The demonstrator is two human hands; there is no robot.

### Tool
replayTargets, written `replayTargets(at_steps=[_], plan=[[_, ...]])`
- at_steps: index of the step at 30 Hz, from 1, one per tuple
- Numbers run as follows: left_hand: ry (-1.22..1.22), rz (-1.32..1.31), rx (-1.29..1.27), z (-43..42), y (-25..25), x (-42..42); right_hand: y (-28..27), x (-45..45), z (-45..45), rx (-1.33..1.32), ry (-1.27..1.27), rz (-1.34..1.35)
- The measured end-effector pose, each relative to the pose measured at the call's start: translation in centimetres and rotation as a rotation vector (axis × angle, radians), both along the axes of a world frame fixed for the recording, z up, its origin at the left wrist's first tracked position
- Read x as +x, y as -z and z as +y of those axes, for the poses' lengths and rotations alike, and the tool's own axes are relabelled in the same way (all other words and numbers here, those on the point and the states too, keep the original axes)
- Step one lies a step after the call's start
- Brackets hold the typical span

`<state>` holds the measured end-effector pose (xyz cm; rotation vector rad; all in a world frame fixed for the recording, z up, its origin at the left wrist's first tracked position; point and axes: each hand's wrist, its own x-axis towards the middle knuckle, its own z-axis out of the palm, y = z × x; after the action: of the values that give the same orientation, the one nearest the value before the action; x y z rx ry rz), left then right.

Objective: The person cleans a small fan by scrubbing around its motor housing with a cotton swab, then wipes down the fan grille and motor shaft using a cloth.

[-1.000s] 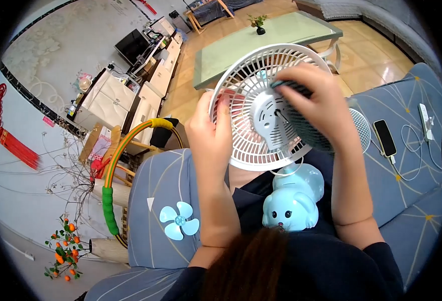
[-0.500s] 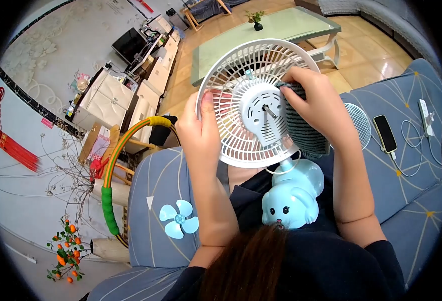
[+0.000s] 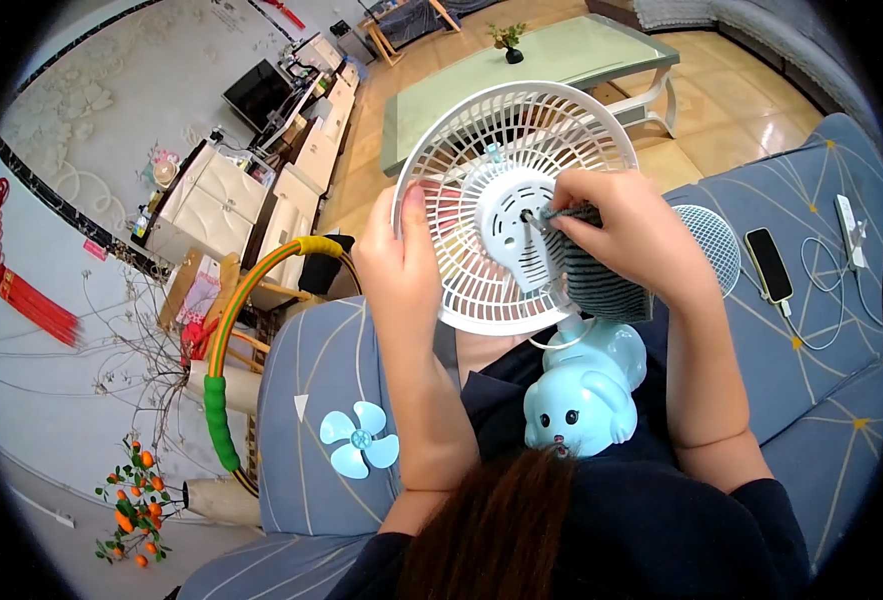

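A small fan with a light-blue, animal-shaped base (image 3: pixel 576 400) rests on my lap. Its white rear grille (image 3: pixel 461 285) faces me, with the metal motor shaft bare at the centre. My left hand (image 3: pixel 401 240) is closed around the grille's left rim, thumb on the near side. In my right hand (image 3: pixel 626 220) is a dark striped cloth (image 3: pixel 606 280), pinched and pressed against the hub beside the shaft. The light-blue fan blade (image 3: pixel 361 440) lies on the sofa left of my left forearm. To the right of my right hand lies the round front grille (image 3: pixel 711 250).
A phone (image 3: pixel 767 265) on a white cable and a power strip (image 3: pixel 849 230) lie on the blue sofa (image 3: pixel 791 380). A striped hoop (image 3: pixel 223 350) leans at the left. Ahead stands a glass-topped table (image 3: pixel 561 60) with a small potted plant (image 3: pixel 510 40).
My right hand has moved the cloth from the grille's upper right down and left to the hub by the shaft. My left hand keeps its hold on the rim.
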<state>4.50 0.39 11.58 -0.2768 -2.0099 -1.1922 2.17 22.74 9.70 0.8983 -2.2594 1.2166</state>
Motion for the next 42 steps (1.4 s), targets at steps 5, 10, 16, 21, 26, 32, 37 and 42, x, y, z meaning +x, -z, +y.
replayTargets(at_steps=[5, 10, 16, 21, 26, 32, 37, 42], plan=[[0.018, 0.003, 0.015, 0.2, -0.2, 0.3, -0.5, 0.0, -1.7, -0.180, 0.079, 0.115], [-0.020, -0.028, -0.038, 0.1, -0.4, 0.4, 0.3, 0.3, -1.2, 0.117, 0.051, -0.103], [-0.025, -0.017, -0.031, 0.0, -0.6, 0.5, 0.0, 0.4, -2.0, -0.055, 0.163, -0.001], [-0.029, -0.030, -0.032, -0.2, -0.3, 0.3, 0.0, -0.1, -1.7, -0.048, 0.175, -0.056], [-0.025, -0.020, -0.009, -0.6, 0.1, -0.2, 0.5, -0.3, -1.3, 0.046, 0.165, -0.088], [-0.013, -0.035, 0.005, -0.3, -0.2, 0.2, 0.4, -0.3, -2.3, -0.134, 0.207, -0.004], [-0.044, -0.012, -0.041, -0.6, 0.2, -0.2, 0.9, -0.5, -1.2, 0.065, 0.178, -0.136], [-0.022, -0.018, -0.021, -0.4, -0.1, 0.0, 0.8, -0.4, -2.2, -0.129, 0.222, 0.000]])
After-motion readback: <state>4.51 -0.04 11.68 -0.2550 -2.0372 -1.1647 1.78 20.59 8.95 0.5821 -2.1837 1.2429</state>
